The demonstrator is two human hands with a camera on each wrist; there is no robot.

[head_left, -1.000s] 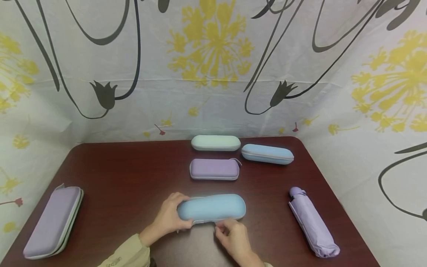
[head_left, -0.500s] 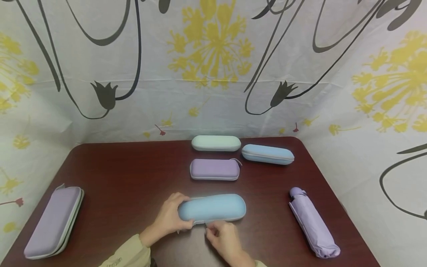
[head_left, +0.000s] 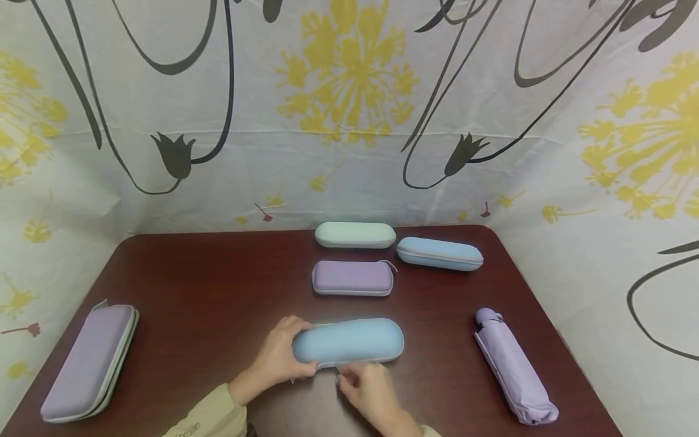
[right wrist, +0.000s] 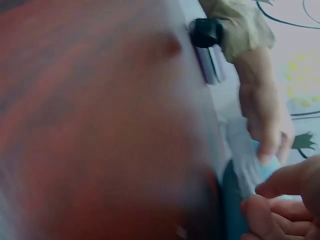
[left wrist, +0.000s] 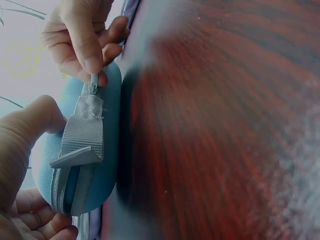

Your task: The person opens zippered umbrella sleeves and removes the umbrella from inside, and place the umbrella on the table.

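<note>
A light blue zip case (head_left: 352,341) lies on the table in front of me. My left hand (head_left: 275,354) grips its left end, thumb on the near side and fingers at the far side. At the case's near edge, my right hand (head_left: 370,388) pinches the zipper pull (left wrist: 94,80), as the left wrist view shows. A grey ribbon tab (left wrist: 82,137) hangs by the zipper's end, where a gap between the zipper edges shows. In the right wrist view, the right fingers (right wrist: 260,210) cover the pull, and that picture is partly blurred.
Behind the blue case lie a purple case (head_left: 352,278), a mint case (head_left: 355,235) and a second blue case (head_left: 440,254). A larger purple case (head_left: 91,363) lies far left, a folded lilac umbrella (head_left: 515,367) on the right. Patterned cloth (head_left: 262,109) hangs behind the table.
My right hand has moved left along the case's near edge with the zipper pull, then barely shifted in the last half second. The left hand keeps its grip and the case stays in place.
</note>
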